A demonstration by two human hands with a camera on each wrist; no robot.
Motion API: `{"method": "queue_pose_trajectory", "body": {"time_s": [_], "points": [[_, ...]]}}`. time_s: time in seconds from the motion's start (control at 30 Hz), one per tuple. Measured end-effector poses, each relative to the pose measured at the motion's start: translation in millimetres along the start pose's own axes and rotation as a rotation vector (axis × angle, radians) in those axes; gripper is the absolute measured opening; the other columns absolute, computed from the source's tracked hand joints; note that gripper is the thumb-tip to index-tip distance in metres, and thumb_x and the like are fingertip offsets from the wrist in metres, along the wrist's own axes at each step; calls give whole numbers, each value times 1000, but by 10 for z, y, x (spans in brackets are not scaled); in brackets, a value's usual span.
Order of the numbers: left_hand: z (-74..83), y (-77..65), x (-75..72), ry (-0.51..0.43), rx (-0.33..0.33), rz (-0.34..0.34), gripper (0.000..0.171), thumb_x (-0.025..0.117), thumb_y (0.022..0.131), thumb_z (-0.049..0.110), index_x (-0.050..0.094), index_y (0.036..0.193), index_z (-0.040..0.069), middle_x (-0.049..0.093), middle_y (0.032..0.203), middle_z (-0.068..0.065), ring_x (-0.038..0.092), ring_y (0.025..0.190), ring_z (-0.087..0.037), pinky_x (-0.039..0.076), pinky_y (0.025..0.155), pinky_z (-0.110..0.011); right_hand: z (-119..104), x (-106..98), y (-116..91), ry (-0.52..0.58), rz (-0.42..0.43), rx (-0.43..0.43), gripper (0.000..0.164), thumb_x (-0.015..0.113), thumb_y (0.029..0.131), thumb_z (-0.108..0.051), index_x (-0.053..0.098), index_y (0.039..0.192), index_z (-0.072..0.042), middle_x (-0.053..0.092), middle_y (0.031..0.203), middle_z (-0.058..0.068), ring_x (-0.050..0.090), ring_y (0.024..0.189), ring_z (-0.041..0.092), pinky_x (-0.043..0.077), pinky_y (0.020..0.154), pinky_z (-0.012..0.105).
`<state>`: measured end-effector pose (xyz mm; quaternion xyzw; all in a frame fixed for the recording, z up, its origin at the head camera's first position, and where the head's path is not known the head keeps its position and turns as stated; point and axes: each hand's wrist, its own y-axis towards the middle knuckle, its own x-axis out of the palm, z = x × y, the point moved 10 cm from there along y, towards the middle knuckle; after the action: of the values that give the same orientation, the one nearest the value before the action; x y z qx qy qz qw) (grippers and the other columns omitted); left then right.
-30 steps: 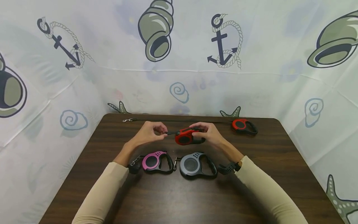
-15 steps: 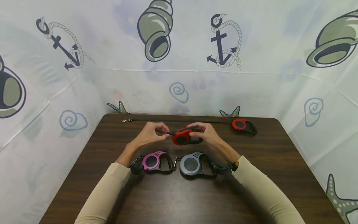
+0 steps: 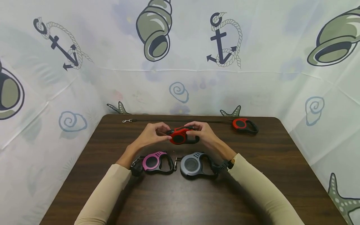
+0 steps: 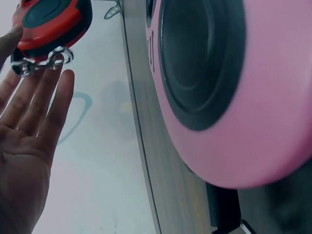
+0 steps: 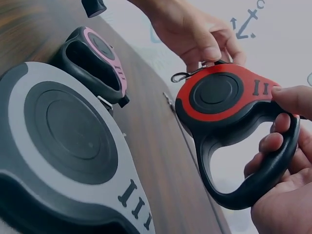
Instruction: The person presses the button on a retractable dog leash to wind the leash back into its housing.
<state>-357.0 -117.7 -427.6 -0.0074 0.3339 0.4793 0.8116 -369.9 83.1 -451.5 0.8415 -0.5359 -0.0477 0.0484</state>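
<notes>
Both hands (image 3: 153, 134) (image 3: 204, 133) hold a red leash (image 3: 178, 137) — aloft (silver clip (image 4: 49, 61) showing).

head view: bright, even | table (image 3: 174, 201): soft glare, shadows | wrist views: dimmer, bluish | pink leash (image 4: 278, 87): slightly soft

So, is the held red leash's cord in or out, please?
In, it seems: both wrist views show the metal clip beside the red casing.
</notes>
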Motion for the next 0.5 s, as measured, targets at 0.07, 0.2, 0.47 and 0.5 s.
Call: {"method": "queue_pose_trajectory", "body": {"time_s": [0.07, 0.2, 0.47, 0.5], "points": [[-31, 11, 17, -5, -18, -15, 39, 90, 86, 11, 71, 120, 6, 78, 109, -10, 77, 98, -22, 63, 87, -34, 14, 27, 24, 7, -5, 3, 34, 74, 95, -2, 70, 128, 5, 74, 98, 2, 55, 75, 20, 46, 69, 29], [-91, 21, 20, 18, -52, -28, 44, 89, 87, 10, 70, 126, 6, 77, 116, -12, 77, 103, -24, 62, 87, -34, 49, 81, 72, 37, -2, 16, 33, 73, 97, -1, 69, 129, 5, 74, 95, 1, 55, 73, 22, 47, 70, 29], [-272, 11, -76, 15, -121, -14, 38, 85, 92, 12, 71, 126, 4, 77, 116, -13, 76, 107, -28, 62, 90, -39, 132, 177, 203, 48, 38, 44, 37, 73, 98, -3, 67, 133, 6, 69, 90, -2, 58, 80, 19, 49, 75, 28], [-307, 5, -86, 19, -132, -16, 38, 85, 92, 13, 71, 126, 5, 77, 116, -12, 75, 108, -27, 61, 91, -40, 147, 191, 221, 50, 41, 50, 37, 73, 99, -3, 67, 133, 6, 70, 91, -2, 58, 81, 19, 50, 75, 28]]}}
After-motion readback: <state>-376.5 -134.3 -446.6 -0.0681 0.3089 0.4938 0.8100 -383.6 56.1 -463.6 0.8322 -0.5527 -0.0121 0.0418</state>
